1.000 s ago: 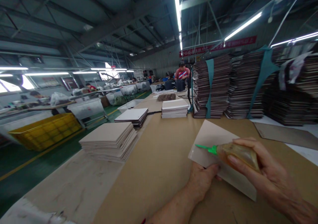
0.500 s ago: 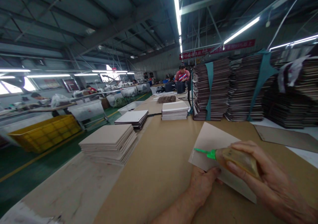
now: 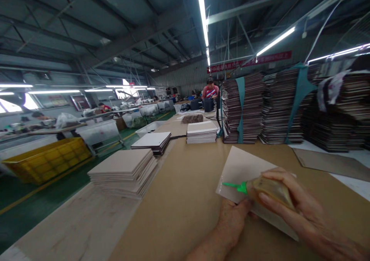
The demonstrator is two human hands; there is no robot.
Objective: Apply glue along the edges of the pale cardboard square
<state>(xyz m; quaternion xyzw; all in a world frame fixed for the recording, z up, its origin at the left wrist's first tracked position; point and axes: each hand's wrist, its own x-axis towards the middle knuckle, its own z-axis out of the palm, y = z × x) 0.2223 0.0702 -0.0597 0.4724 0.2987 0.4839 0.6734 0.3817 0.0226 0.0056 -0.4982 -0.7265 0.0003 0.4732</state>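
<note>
A pale rectangular board (image 3: 239, 164) is held at a slant above the brown table surface. My left hand (image 3: 234, 219) grips its near edge, the fingers partly hidden under the board. My right hand (image 3: 295, 203) is wrapped round an amber squeeze bottle (image 3: 270, 191) with a green nozzle. The nozzle tip points left, over the board near its left edge, where a thin line of shiny spots shows. Whether the tip touches the board I cannot tell.
Stacked pale boards (image 3: 121, 172) stand at the left, with white-topped stacks (image 3: 201, 133) farther back. Tall dark stacks tied with teal cloth (image 3: 240, 110) line the right. A flat brown board (image 3: 332, 164) lies at the right. A person (image 3: 210, 90) is behind the table.
The bottle's nozzle has moved slightly nearer the board's left corner, and more shiny spots show along that edge. The whole view has shifted a little.
</note>
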